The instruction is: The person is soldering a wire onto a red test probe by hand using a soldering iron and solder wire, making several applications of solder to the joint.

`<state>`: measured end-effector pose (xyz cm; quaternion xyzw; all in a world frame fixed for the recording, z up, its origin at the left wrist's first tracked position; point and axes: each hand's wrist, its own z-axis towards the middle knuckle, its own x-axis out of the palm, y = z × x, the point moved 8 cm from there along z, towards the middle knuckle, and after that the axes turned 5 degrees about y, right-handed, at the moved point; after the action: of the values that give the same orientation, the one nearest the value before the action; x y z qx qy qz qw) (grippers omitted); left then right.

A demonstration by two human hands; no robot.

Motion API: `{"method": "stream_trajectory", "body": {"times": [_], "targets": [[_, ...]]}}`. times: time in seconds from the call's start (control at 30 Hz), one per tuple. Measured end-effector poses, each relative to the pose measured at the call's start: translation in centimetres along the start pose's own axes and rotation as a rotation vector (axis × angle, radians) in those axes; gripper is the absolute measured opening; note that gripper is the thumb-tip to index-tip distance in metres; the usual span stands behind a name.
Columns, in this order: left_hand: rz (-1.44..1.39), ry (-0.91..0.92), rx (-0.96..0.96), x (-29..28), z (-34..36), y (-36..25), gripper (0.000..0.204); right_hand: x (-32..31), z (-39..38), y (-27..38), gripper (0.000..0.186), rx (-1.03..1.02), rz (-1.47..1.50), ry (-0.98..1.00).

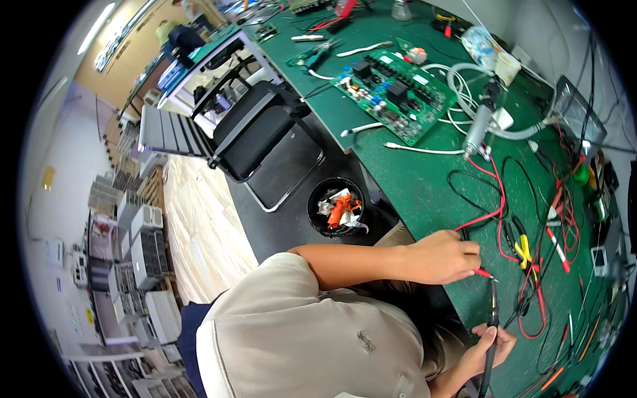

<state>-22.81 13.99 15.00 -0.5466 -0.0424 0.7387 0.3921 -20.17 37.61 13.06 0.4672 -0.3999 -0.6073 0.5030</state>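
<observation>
My left hand (443, 257) is closed round a red test lead, whose red end (484, 272) with a bare metal tip sticks out past the fingers. From that hand a red wire (488, 215) runs up across the green bench. In my right hand (494, 348) is a soldering iron (493, 315), gripped by its black handle and pointing away from me. Its tip is at the lead's metal end; whether they touch I cannot tell. Yellow-and-black pliers (523, 245) lie just beyond my left hand, among red and black leads.
Farther left on the green bench (418, 192) lies a green circuit board (398, 96) beside a grey hosed tool (479, 126). Tangled red wires (567, 225) and a red-and-white pen (559, 250) lie at the back. A waste bin (335, 207) and black chair (259, 129) stand beside the bench.
</observation>
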Motion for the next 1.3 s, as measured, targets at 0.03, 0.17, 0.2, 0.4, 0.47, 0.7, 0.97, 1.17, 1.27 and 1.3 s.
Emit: {"method": "stream_trajectory", "body": {"times": [0.03, 0.17, 0.2, 0.4, 0.47, 0.7, 0.97, 1.17, 1.27, 1.3], "targets": [[0.009, -0.019, -0.004, 0.1, -0.2, 0.2, 0.016, 0.2, 0.2, -0.2, 0.013, -0.017, -0.003, 0.019], [0.003, -0.009, -0.012, 0.3, -0.3, 0.2, 0.016, 0.0, 0.3, -0.3, 0.012, -0.041, -0.023, 0.034], [0.001, 0.007, -0.012, 0.4, -0.1, 0.1, 0.016, 0.0, 0.4, -0.4, 0.012, -0.038, -0.008, 0.033], [0.075, 0.051, -0.001, -0.4, 0.6, 0.1, 0.014, 0.2, 0.7, 0.5, 0.019, 0.061, -0.005, 0.001], [-0.014, -0.039, 0.001, -0.9, 0.8, 0.1, 0.012, 0.1, 0.4, 0.7, 0.017, 0.065, 0.089, 0.002], [-0.072, 0.013, -0.063, 0.4, 1.6, 0.6, 0.02, -0.3, 0.6, -0.7, 0.022, 0.071, 0.103, 0.024], [-0.086, 0.043, -0.097, 0.7, 1.3, 0.9, 0.021, -0.1, 0.4, -1.1, 0.022, 0.031, 0.101, 0.022], [-0.076, 0.041, -0.102, 0.8, 1.5, 0.6, 0.019, -0.4, 0.4, -1.1, 0.022, 0.042, 0.08, 0.008], [-0.065, 0.041, -0.09, 0.7, 1.6, 0.6, 0.018, -0.4, 0.4, -1.1, 0.022, 0.047, 0.077, 0.001], [-0.064, 0.039, -0.088, 0.7, 1.6, 0.6, 0.018, -0.3, 0.4, -1.1, 0.022, 0.05, 0.084, -0.001]]}}
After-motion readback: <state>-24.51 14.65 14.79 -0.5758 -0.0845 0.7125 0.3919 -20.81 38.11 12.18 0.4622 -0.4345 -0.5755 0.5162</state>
